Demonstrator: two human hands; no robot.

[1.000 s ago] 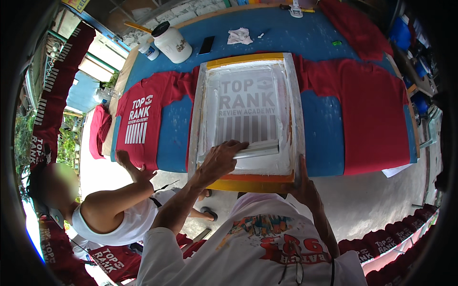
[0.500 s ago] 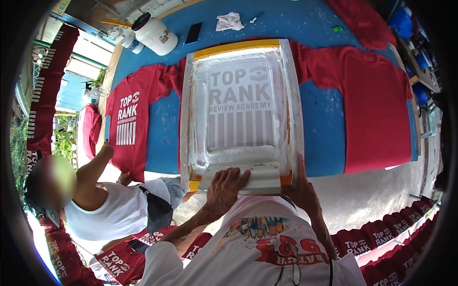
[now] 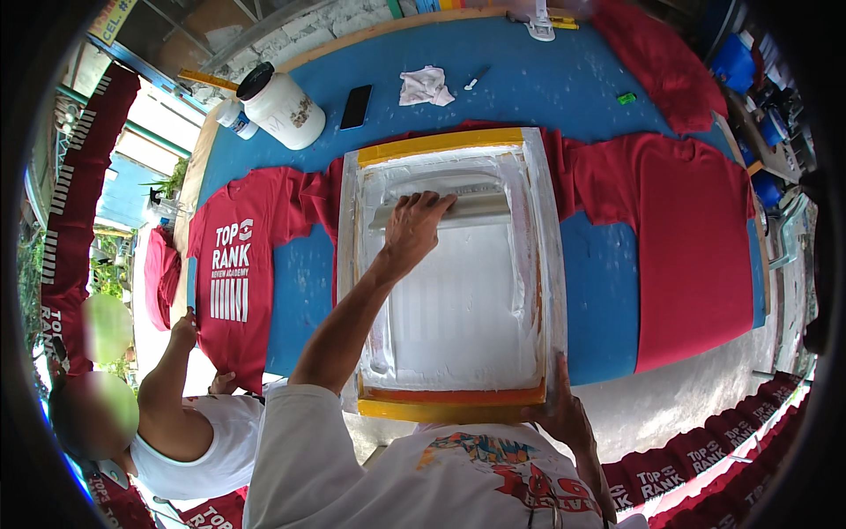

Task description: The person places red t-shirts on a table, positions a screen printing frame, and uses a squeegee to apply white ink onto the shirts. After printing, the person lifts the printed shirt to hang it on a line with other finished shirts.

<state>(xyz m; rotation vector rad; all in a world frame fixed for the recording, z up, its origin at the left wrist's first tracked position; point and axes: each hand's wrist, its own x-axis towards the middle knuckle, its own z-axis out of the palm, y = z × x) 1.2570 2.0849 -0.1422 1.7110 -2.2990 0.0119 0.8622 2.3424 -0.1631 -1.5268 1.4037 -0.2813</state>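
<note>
My left hand [image 3: 414, 227] grips a long metal-backed squeegee [image 3: 485, 204] across the far part of a screen printing frame [image 3: 441, 138], fingers curled over it. White ink [image 3: 454, 291] coats the mesh, leaving faint stripes visible beneath. My right hand [image 3: 564, 414] closes round the frame's near right corner. The frame lies over a red shirt spread on the blue table [image 3: 599, 291]. To the left lies a red shirt with a white print [image 3: 225, 291]; to the right, a plain red shirt [image 3: 692, 256].
A white jar [image 3: 286, 115], smaller tub [image 3: 236, 119], black phone [image 3: 356, 106], rag [image 3: 426, 85] and folded red cloth [image 3: 670, 79] sit at the back. A co-worker [image 3: 189, 428] at lower left touches the printed shirt. Red shirts [image 3: 705, 458] hang around the edges.
My left hand has pushed the squeegee from the frame's near end to its far part; white ink now covers the stencil design. My right hand stays at the corner. The co-worker's hands have shifted.
</note>
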